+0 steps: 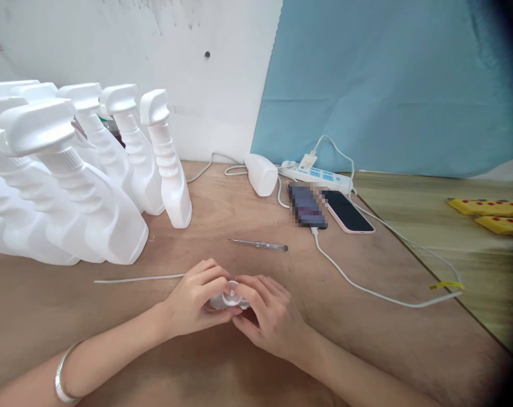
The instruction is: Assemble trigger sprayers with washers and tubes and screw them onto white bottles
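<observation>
Near the table's front, a small white plastic part that looks like a sprayer head (232, 296) is gripped between both hands. Its round ribbed collar faces up toward me, with a small stem in the middle. My left hand (192, 299) is closed around its left side, and my right hand (270, 314) pinches the right side with thumb and fingers. Much of the part is hidden by the fingers. A thin white tube (137, 279) runs leftward from behind my left hand; whether it joins the sprayer head cannot be seen. Beyond the hands lies a screwdriver (259, 245) with a clear handle.
Several white spray bottles (171, 169) stand on the left of the wooden table (222, 198). Another white bottle (262, 175) lies at the back. A power strip (324, 177), a dark phone (307, 206), a pink-edged phone (348, 212) and a white cable (366, 292) occupy the right.
</observation>
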Tool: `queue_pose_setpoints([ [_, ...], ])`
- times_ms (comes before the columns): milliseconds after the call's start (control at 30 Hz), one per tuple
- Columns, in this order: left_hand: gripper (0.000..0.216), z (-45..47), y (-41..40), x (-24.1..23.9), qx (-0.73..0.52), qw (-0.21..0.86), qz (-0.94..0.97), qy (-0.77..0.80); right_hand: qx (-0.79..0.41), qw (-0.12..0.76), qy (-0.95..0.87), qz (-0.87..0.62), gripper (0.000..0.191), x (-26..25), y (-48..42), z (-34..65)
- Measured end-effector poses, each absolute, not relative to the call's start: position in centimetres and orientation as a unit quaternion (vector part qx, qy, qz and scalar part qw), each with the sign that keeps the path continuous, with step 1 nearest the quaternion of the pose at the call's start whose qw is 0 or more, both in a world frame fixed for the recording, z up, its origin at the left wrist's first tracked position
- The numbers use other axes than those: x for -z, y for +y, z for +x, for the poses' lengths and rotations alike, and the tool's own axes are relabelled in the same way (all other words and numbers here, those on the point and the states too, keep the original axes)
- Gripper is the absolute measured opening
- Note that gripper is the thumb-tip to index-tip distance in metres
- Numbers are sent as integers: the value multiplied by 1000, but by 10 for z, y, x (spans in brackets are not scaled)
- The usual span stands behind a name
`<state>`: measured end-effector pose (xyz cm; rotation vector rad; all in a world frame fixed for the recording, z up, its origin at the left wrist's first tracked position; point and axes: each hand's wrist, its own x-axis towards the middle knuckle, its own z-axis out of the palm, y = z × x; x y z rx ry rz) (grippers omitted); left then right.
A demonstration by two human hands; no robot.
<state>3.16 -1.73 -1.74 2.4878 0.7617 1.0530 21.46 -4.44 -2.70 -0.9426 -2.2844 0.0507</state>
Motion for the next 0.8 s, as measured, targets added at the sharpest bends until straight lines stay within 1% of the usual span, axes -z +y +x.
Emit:
queue_pose_setpoints([
  [200, 13, 30, -20, 16, -359, 123, 887, 263, 1, 347, -876, -335, 25, 27, -45, 215],
  [333, 13, 29, -20, 17, -360, 120, 890, 252, -26, 362, -877, -315, 19, 31, -43, 218],
  [467, 9, 29, -19, 18, -375, 125, 886, 241, -48, 386, -872, -298, 13, 32, -39, 220],
  [633, 7, 28, -20, 19, -396, 161, 873, 237, -64, 401, -867, -289, 16, 31, -37, 220],
  [800, 6, 30, -20, 16, -406, 183, 863, 237, -89, 378, -873, -296, 18, 33, -35, 222],
])
